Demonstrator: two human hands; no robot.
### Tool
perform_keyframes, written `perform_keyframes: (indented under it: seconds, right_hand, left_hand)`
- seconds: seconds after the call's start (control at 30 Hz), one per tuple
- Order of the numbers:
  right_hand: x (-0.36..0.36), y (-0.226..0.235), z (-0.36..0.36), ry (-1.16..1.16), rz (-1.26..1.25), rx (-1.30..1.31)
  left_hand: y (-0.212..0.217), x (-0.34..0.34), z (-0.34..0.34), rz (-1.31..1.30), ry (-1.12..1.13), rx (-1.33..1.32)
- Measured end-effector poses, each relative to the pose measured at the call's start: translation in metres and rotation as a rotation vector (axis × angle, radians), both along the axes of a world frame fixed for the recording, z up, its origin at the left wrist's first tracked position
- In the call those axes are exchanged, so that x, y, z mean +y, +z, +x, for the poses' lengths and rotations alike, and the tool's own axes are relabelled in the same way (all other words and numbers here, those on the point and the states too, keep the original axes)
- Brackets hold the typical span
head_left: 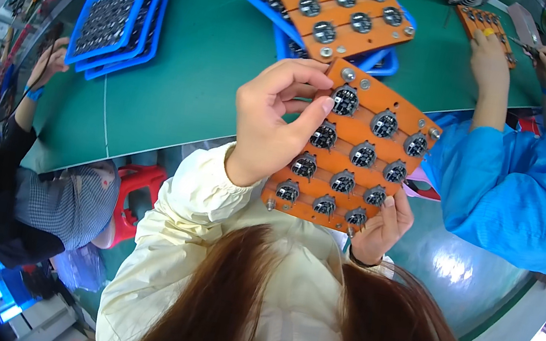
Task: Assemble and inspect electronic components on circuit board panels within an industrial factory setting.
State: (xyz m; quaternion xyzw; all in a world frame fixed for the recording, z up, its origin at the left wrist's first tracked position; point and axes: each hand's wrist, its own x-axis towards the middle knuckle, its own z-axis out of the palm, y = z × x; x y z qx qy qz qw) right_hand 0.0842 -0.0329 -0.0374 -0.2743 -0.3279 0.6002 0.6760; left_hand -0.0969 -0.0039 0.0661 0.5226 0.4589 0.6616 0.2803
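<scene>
Tilted in front of my chest is an orange fixture board (352, 134), with rows of round black circuit parts seated in it and metal pins at its corners. My right hand (384, 231) holds it by the lower right edge, thumb on the face and fingers partly hidden behind. Up at the board's top left edge, my left hand (281, 115) is closed, with thumb and forefinger at the rim beside the corner round part (345, 101). Whether a small piece is between those fingertips I cannot tell. Just beyond lies a second orange board (325, 10) with similar round parts, resting over blue trays.
Blue trays (376, 60) are under the second board on the green table (199, 53). More stacked blue trays (149, 46) of small dark parts stand left, near a person's hand (51, 65). At right, a blue-sleeved co-worker (497, 183) works on another orange board (476, 19). A red stool (134, 199) is lower left.
</scene>
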Motion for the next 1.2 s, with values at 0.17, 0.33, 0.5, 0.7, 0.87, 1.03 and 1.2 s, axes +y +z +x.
perform_keyframes:
  seconds: [0.17, 0.33, 0.5, 0.7, 0.87, 1.03, 1.2]
  right_hand:
    - [-0.014, 0.003, -0.028, 0.097, 0.060, -0.021]
    - [-0.028, 0.018, -0.051, 0.241, 0.003, 0.008]
    - [-0.025, 0.034, -0.073, 0.361, -0.033, 0.005]
    - [-0.018, 0.041, -0.090, 0.485, -0.060, 0.019]
    - [-0.005, 0.040, -0.095, 0.549, -0.126, 0.019]
    - [0.012, 0.043, -0.102, 0.600, -0.154, -0.018]
    - [0.025, 0.043, -0.109, 0.632, -0.163, -0.046]
  left_hand:
    - [-0.003, -0.037, -0.035, -0.009, 0.027, -0.124]
    - [0.002, -0.066, -0.068, -0.070, 0.096, -0.280]
    - [0.002, -0.079, -0.090, -0.091, 0.163, -0.390]
    - [-0.002, -0.089, -0.109, -0.136, 0.076, -0.543]
    - [-0.015, -0.087, -0.113, -0.147, -0.014, -0.598]
    - [-0.030, -0.076, -0.119, -0.099, 0.022, -0.610]
    - [-0.042, -0.070, -0.119, -0.021, 0.024, -0.644]
